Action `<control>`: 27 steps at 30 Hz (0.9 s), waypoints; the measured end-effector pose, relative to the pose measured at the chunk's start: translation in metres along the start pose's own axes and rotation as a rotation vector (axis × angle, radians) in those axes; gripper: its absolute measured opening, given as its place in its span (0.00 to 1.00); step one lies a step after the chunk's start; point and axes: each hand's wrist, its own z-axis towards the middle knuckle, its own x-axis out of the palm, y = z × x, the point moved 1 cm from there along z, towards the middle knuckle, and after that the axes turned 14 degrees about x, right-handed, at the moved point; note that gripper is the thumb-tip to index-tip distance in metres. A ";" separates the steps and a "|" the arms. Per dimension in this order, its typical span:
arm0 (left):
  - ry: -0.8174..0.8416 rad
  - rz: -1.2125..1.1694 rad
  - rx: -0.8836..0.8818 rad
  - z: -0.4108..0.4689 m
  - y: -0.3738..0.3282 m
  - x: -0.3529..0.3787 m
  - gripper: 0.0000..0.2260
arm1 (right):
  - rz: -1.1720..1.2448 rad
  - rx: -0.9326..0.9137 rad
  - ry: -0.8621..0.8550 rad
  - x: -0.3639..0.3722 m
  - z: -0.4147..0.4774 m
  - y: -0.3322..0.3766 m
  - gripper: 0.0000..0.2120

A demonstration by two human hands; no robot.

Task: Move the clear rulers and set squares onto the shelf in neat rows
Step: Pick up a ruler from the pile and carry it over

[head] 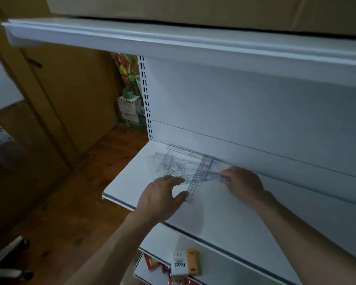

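Clear rulers and set squares [179,167] lie heaped on the shelf [130,182], at its far left. The left hand [162,194] rests spread on them. The right hand [243,184] pinches one ruler [212,175] by its right end.

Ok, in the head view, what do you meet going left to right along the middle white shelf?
Front-left corner of the white metal shelf → left hand → long clear plastic ruler lying front to back → right hand, pinching the end of a second clear ruler. Clear set squares omitted: overlapping.
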 end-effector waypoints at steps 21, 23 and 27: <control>0.119 -0.521 -0.067 0.026 0.011 0.010 0.20 | 1.041 0.408 0.063 -0.027 -0.051 -0.014 0.02; 0.060 -0.765 -0.144 0.032 0.005 0.008 0.22 | 1.159 0.366 0.123 -0.034 -0.062 -0.011 0.03; -0.155 -1.247 -0.312 0.041 -0.002 0.003 0.22 | 1.173 0.318 0.225 -0.040 -0.078 -0.012 0.05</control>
